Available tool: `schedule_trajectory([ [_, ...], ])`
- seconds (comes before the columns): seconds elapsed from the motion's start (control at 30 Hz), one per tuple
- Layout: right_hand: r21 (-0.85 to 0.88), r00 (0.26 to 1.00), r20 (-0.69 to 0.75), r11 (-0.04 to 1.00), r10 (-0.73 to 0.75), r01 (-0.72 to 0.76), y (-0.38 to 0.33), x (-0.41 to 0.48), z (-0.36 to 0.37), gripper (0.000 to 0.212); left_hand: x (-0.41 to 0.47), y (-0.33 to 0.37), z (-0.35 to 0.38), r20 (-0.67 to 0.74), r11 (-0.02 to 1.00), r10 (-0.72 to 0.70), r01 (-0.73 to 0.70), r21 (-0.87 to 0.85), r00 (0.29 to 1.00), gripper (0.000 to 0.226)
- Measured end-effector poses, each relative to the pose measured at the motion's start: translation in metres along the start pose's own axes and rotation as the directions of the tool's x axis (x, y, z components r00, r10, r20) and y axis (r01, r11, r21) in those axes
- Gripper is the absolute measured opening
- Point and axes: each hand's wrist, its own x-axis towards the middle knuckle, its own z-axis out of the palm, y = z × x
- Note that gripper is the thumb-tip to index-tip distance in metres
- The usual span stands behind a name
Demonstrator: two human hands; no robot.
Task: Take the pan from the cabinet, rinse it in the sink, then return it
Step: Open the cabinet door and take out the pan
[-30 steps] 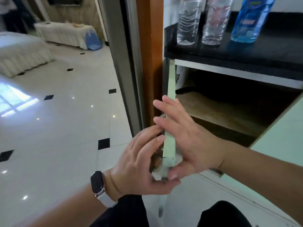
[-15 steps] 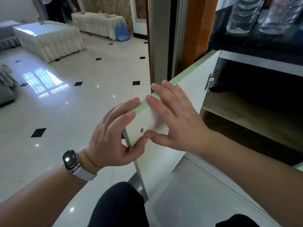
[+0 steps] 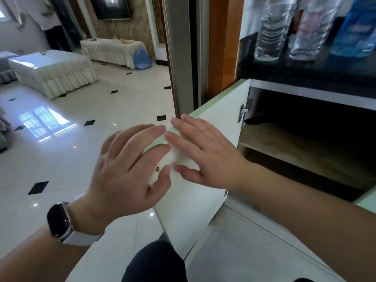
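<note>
The cabinet door, white inside with a pale green edge, stands swung out to the left. My left hand, with a watch on the wrist, hovers at the door's free edge with fingers spread. My right hand lies flat against the door's inner face, fingers apart. Neither hand grips anything. Inside the cabinet, a wooden shelf shows. A dark, handle-like shape pokes out at the shelf's left end; the rest is lost in shadow, so I cannot tell whether it is the pan.
Two clear bottles and a blue bottle stand on the black countertop above the cabinet. A grey door frame rises just left of it. Beyond lie glossy floor tiles, skirted tables and a person standing. My knee is below.
The door has swung from edge-on to wide open toward the left. Both hands held its free edge before; now their fingers have spread and let go.
</note>
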Motion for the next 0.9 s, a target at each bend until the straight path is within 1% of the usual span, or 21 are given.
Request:
schedule_trajectory([
  [0.07,0.008,0.999,0.010,0.999,0.043,-0.043,0.007,-0.009,-0.007,0.065,0.022,0.022,-0.003,0.093,0.999,-0.017,0.014,0.038,0.995,0.030],
  [0.17,0.003,0.992,0.034,0.993,0.118,-0.118,0.021,-0.030,-0.017,0.060,0.045,0.057,0.007,0.255,0.997,-0.075,0.069,0.033,0.964,0.034],
  [0.23,-0.024,0.975,0.100,0.981,0.196,-0.195,0.034,-0.049,-0.024,0.061,0.052,0.072,0.023,0.344,0.991,-0.133,0.126,0.043,0.929,0.038],
  [0.27,-0.068,0.955,0.149,0.966,0.257,-0.250,0.040,-0.059,-0.029,0.062,0.054,0.078,0.033,0.373,0.988,-0.154,0.152,0.034,0.915,0.039],
  [0.33,-0.183,0.882,0.246,0.913,0.402,-0.365,0.052,-0.078,-0.041,0.066,0.056,0.085,0.056,0.428,0.986,-0.149,0.169,-0.009,0.891,0.040],
  [0.43,-0.296,0.714,0.341,0.791,0.612,-0.536,0.070,-0.108,-0.060,0.066,0.059,0.094,0.100,0.535,0.985,-0.108,0.164,-0.057,0.838,0.039],
  [0.5,-0.356,0.611,0.350,0.705,0.710,-0.614,0.081,-0.129,-0.071,0.066,0.065,0.101,0.131,0.597,0.976,-0.109,0.200,-0.089,0.795,0.038],
  [0.6,-0.395,0.490,0.334,0.592,0.805,-0.703,0.093,-0.157,-0.086,0.066,0.079,0.112,0.181,0.648,0.961,-0.087,0.236,-0.146,0.757,0.040],
  [0.67,-0.417,0.440,0.322,0.543,0.838,-0.729,0.100,-0.170,-0.094,0.066,0.094,0.116,0.216,0.664,0.956,-0.071,0.242,-0.169,0.744,0.043],
  [0.77,-0.443,0.384,0.308,0.489,0.870,-0.752,0.112,-0.186,-0.099,0.065,0.120,0.118,0.265,0.707,0.964,-0.053,0.220,-0.147,0.705,0.053],
  [0.9,-0.495,0.339,0.296,0.447,0.893,-0.745,0.124,-0.201,-0.104,0.066,0.140,0.114,0.319,0.766,0.986,-0.032,0.147,-0.082,0.642,0.060],
])
